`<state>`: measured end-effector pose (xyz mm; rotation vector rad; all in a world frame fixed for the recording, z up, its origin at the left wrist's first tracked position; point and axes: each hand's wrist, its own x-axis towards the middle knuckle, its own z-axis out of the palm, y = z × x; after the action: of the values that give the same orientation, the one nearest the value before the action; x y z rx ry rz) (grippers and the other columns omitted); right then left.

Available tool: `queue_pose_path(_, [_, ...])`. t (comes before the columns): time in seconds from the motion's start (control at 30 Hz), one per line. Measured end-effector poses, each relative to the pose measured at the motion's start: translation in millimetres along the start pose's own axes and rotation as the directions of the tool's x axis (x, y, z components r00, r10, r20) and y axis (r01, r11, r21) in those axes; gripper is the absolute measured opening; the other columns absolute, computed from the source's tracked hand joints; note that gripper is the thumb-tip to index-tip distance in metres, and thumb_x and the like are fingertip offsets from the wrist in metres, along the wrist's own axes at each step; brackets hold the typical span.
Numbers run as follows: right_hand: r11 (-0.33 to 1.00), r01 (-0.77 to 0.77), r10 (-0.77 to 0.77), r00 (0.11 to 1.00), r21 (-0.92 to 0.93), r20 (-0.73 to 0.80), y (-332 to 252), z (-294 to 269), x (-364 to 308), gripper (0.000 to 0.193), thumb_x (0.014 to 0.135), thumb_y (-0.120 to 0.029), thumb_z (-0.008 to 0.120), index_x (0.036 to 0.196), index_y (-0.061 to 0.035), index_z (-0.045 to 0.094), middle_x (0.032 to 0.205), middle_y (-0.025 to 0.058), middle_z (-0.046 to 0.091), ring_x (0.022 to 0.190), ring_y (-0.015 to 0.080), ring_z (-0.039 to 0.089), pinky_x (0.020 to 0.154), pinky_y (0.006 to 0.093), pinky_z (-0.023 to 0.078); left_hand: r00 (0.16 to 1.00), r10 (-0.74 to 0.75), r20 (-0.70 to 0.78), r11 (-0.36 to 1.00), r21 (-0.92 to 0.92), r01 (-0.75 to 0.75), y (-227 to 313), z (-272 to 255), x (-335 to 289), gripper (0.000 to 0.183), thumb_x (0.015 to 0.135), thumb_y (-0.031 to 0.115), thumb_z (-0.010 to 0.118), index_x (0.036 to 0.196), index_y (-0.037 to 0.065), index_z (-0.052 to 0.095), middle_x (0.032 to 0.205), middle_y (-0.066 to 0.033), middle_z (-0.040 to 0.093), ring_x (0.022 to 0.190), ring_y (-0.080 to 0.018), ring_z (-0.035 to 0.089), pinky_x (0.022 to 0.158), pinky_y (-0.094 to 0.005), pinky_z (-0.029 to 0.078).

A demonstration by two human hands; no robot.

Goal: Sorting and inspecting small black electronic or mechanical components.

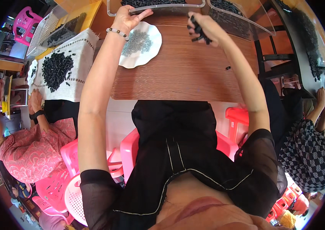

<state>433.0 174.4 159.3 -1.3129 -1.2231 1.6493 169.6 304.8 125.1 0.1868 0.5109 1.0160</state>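
- Far left, a heap of black pieces (57, 71) lies on a cloth (84, 48), with strays toward its near edge; a neighbour's sleeve or arm could brush those off.
- The left hand (126, 19) is at the surface's far edge, just beside a clear bin, its fingers loosely spread with nothing seen in them; whether they touch the bin cannot be told.
- The bracelet (121, 33) on that wrist overlaps the left rim of a white plate (147, 57) in the far left corner. A low pull back could catch the plate, tip it and scatter its small grey pieces (137, 42).
- The clear bin (158, 6) along the far edge holds more black pieces; a knock from either hand might shove it or shake some out.
- The right hand (210, 30), toward the far edge, is half closed around several black pieces (197, 28). Some poke out past the fingers, so loosening the curl or a quick swing could drop them, perhaps among the grey ones.
- One loose black piece (228, 68) lies toward the right edge, under the forearm's side; a sleeve or arm sweeping there could send it to the floor.
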Motion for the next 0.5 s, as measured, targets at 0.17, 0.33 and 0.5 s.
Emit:
queue_pose_path(0.17, [0.764, 0.175, -0.354, 0.918, -0.621, -0.177, 61.8, 16.4, -2.2, 0.050, 0.096, -0.041, 0.049, 0.070, 0.0007, 0.059, 0.057, 0.0051, 0.055, 0.049, 0.0170, 0.049, 0.049, 0.0325, 0.042, 0.999, -0.028, 0.024, 1.000, 0.007, 0.028, -1.1, -4.7, -0.6, 0.054, 0.087, -0.003, 0.032, 0.134, -0.019, 0.012, 0.142, -0.0405, 0.013, 0.132, -0.0596, 0.018, 0.106, -0.0595, 0.039])
queue_pose_path(0.33, [0.441, 0.181, -0.513, 0.854, -0.879, -0.081, 82.3, 33.3, -10.3, 0.042, 0.093, -0.036, 0.050, 0.081, 0.0008, 0.067, 0.070, 0.0222, 0.063, 0.066, 0.0388, 0.063, 0.065, 0.0476, 0.050, 0.996, -0.091, 0.007, 0.992, -0.090, 0.092, 8.4, -16.7, 7.2, 0.054, 0.087, -0.002, 0.032, 0.135, -0.018, 0.014, 0.143, -0.0396, 0.014, 0.133, -0.0591, 0.016, 0.105, -0.0598, 0.039])
queue_pose_path(0.5, [0.067, 0.148, -0.726, 0.685, -0.987, 0.053, 101.5, 37.2, -12.4, 0.033, 0.088, -0.034, 0.057, 0.084, -0.0035, 0.070, 0.078, 0.0176, 0.065, 0.071, 0.0352, 0.063, 0.058, 0.0441, 0.054, 0.991, -0.105, 0.085, 0.993, -0.043, 0.109, 12.7, -26.2, 13.0, 0.056, 0.087, -0.002, 0.033, 0.137, -0.016, 0.011, 0.143, -0.0392, 0.013, 0.133, -0.0589, 0.016, 0.105, -0.0599, 0.040])
